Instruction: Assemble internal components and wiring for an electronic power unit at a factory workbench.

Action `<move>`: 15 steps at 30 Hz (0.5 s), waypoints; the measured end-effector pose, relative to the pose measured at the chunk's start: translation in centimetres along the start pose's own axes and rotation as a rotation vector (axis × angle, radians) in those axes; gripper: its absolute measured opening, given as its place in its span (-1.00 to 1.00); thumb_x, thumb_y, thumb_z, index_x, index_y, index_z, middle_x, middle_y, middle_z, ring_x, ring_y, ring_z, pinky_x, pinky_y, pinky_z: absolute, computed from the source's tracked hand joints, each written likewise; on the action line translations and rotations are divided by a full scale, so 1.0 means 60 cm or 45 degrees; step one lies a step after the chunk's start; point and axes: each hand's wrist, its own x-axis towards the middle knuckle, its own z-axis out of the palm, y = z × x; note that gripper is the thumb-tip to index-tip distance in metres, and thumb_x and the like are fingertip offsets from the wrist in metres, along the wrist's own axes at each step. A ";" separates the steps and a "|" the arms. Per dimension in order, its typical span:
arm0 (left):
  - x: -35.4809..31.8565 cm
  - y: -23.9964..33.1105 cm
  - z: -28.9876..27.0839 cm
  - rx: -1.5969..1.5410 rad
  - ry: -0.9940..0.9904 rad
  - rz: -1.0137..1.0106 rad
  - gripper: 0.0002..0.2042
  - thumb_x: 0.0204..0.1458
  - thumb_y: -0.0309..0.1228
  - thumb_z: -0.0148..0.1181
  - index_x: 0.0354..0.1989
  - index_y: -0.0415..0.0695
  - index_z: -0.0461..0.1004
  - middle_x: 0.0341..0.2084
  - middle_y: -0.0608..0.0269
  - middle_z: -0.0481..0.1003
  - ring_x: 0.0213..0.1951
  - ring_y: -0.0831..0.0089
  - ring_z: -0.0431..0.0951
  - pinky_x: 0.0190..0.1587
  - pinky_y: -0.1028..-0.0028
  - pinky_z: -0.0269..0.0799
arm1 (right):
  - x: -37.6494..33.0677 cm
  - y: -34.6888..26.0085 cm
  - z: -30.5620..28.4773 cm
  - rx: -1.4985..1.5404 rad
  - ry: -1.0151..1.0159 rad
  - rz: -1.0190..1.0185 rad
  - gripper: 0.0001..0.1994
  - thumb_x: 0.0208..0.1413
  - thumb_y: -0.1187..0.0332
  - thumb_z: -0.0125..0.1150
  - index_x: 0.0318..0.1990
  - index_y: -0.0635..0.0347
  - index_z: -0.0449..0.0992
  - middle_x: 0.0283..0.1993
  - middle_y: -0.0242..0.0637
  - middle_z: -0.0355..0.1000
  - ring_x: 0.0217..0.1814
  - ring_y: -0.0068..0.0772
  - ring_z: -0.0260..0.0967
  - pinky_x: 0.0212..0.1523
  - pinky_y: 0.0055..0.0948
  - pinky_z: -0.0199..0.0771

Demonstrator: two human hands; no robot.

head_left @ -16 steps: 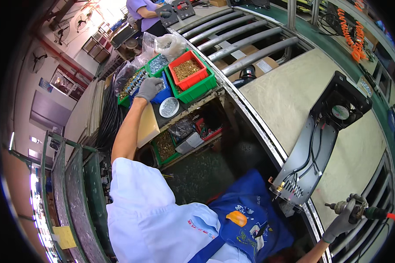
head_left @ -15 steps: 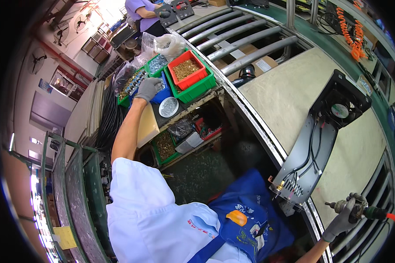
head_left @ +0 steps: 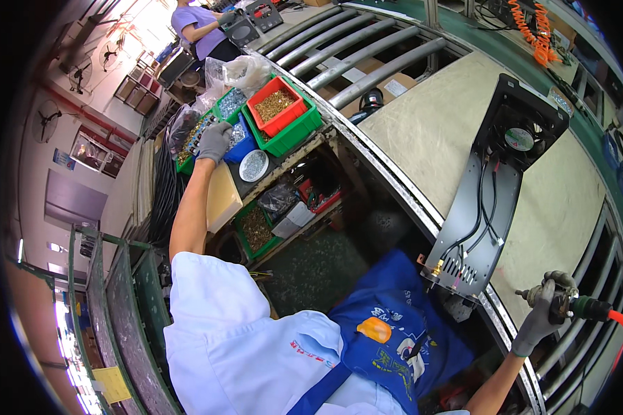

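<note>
My left hand (head_left: 214,141), in a grey glove, reaches far out into the parts bins and rests over a blue bin of small screws (head_left: 241,133); whether it holds anything I cannot tell. My right hand (head_left: 543,315), also gloved, grips a powered screwdriver (head_left: 576,305) with a red hose at the lower right. A black metal panel with a cooling fan (head_left: 493,188) and loose wires lies on the beige workbench (head_left: 422,131), between the two hands.
A red bin of brass screws (head_left: 275,104) sits inside a green tray (head_left: 299,129). A round white dish of screws (head_left: 254,165) lies beside it. Metal rollers (head_left: 367,38) run behind the bench. Another person in purple (head_left: 199,24) works farther back.
</note>
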 end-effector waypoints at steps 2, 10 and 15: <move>0.000 0.006 -0.001 -0.031 -0.004 -0.013 -0.81 0.13 -0.29 0.20 -0.23 -0.11 0.63 -0.27 -0.14 0.60 -0.17 -0.09 0.61 -0.07 0.11 0.51 | 0.001 0.006 -0.010 -0.040 0.001 0.030 -0.73 0.16 0.69 0.07 0.02 0.34 0.40 -0.16 -0.16 0.47 -0.51 -0.63 0.30 -0.52 -0.61 0.29; -0.025 0.130 -0.034 -0.868 0.048 -0.348 -0.78 0.24 -0.32 0.13 -0.14 -0.21 0.57 -0.44 0.16 0.60 -0.46 0.38 0.57 -0.34 0.39 0.47 | -0.002 0.036 -0.042 -0.256 -0.076 -0.052 -0.82 0.16 0.57 0.19 -0.08 0.24 0.48 -0.28 -0.34 0.49 -0.46 -0.70 0.32 -0.51 -0.64 0.34; -0.190 0.479 -0.097 -1.600 -0.556 -0.225 -0.83 0.20 -0.50 0.10 -0.09 -0.26 0.53 -0.40 0.19 0.57 -0.41 0.54 0.54 -0.36 0.55 0.46 | -0.004 0.009 -0.010 -0.341 -0.054 0.046 -0.85 0.09 0.61 0.22 -0.18 0.24 0.54 -0.26 -0.31 0.56 -0.25 -0.53 0.50 -0.21 -0.49 0.53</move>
